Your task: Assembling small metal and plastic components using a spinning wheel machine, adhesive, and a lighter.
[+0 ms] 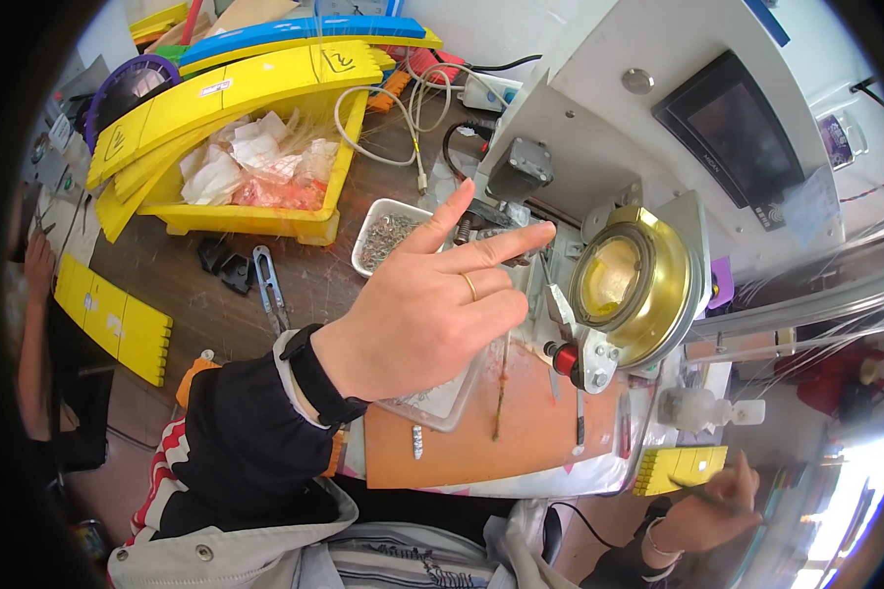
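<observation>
Left hand point(422, 314), fingers spread, was held near a brass-coloured drum point(666, 294); a slender dark tool point(690, 484), judged light, stiff, best gripped mid-shaft, was pinched by the right hand point(709, 518), right of the table point(316, 280).

The drum point(666, 299) is shiny golden metal, the bin point(246, 223) smooth plastic, the sleeve point(255, 417) matt cloth.
</observation>
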`<control>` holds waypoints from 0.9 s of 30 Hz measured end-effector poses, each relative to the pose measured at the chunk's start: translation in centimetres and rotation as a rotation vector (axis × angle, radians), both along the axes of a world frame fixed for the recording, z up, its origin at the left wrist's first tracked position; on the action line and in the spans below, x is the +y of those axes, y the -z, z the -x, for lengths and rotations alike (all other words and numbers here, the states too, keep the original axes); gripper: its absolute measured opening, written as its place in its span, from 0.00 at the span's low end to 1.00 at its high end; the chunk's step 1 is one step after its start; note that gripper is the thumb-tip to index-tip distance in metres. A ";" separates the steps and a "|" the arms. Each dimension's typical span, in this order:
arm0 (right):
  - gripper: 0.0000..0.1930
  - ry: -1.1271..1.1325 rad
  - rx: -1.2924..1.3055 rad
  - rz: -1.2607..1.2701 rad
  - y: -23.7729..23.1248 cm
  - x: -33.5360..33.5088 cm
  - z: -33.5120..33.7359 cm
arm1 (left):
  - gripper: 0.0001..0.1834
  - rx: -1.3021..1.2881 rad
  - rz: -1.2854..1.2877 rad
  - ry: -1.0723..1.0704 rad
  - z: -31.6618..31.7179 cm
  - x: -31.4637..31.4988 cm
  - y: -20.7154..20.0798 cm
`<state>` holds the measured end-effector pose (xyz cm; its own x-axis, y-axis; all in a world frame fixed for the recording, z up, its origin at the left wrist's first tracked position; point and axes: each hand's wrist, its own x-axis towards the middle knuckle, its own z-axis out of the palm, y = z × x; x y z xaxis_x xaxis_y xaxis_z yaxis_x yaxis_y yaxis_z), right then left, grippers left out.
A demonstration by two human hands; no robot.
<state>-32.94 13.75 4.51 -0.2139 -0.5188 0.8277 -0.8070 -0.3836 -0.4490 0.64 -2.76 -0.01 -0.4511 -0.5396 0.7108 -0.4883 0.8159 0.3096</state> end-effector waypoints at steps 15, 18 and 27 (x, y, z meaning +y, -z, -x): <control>0.15 0.734 0.604 0.197 -3.8 2.9 5.8 | 0.05 0.000 0.035 -0.024 0.3 0.1 0.3; 0.17 -0.005 -0.146 0.033 -4.6 1.6 4.2 | 0.05 -0.004 0.036 -0.017 -0.1 0.2 0.1; 0.07 -0.420 0.350 -0.115 -6.8 -8.0 -9.2 | 0.07 0.176 0.156 -0.050 0.5 1.3 -0.2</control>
<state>-23.76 5.75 11.33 0.3081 -0.5911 0.7455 -0.7035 -0.6690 -0.2397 0.13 -1.41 0.21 -0.2882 -0.4359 0.8526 -0.4784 0.8368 0.2661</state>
